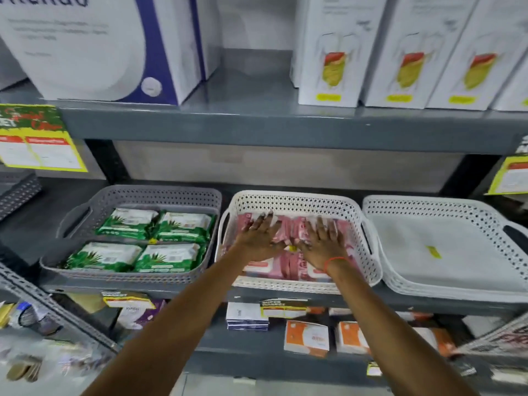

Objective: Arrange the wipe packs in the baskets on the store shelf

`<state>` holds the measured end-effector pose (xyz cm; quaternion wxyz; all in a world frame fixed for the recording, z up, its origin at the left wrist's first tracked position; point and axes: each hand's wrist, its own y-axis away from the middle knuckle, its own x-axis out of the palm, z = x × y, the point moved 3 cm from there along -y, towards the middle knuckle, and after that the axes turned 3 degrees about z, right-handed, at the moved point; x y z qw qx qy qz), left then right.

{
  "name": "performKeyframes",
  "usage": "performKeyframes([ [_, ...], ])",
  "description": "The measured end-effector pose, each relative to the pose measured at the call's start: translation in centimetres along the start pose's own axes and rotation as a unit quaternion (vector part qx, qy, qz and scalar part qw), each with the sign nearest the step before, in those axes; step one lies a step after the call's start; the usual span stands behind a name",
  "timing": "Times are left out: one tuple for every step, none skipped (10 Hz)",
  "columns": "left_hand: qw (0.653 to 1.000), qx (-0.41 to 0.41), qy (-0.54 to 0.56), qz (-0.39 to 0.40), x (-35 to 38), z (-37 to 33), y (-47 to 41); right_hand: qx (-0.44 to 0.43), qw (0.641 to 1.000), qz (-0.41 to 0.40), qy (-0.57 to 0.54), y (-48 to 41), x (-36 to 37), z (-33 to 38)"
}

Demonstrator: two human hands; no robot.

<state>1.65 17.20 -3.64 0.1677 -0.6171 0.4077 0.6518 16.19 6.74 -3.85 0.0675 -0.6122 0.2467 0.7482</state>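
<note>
Both hands point(288, 238) flat on pink wipe packs point(288, 267).

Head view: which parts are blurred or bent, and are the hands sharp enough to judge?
Head view: the lower left corner is smeared by blur; box print on the top shelf is soft; shelf edges bow from the wide lens. The left hand and right hand are fairly sharp, flat on the pink packs.
</note>
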Motion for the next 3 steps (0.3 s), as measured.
performKeyframes([
  [1.000,0.002,-0.014,0.007,0.4,0.4,0.0,-0.011,1.000,0.000,-0.009,-0.1,0.6,-0.5],
  [0.999,-0.031,-0.024,-0.008,-1.1,-1.1,1.0,-0.014,1.000,-0.001,-0.003,0.9,-1.1,0.1],
  [0.998,-0.044,-0.032,-0.029,-2.9,-3.3,2.6,-0.023,1.000,-0.001,-0.012,2.5,-3.1,0.6],
])
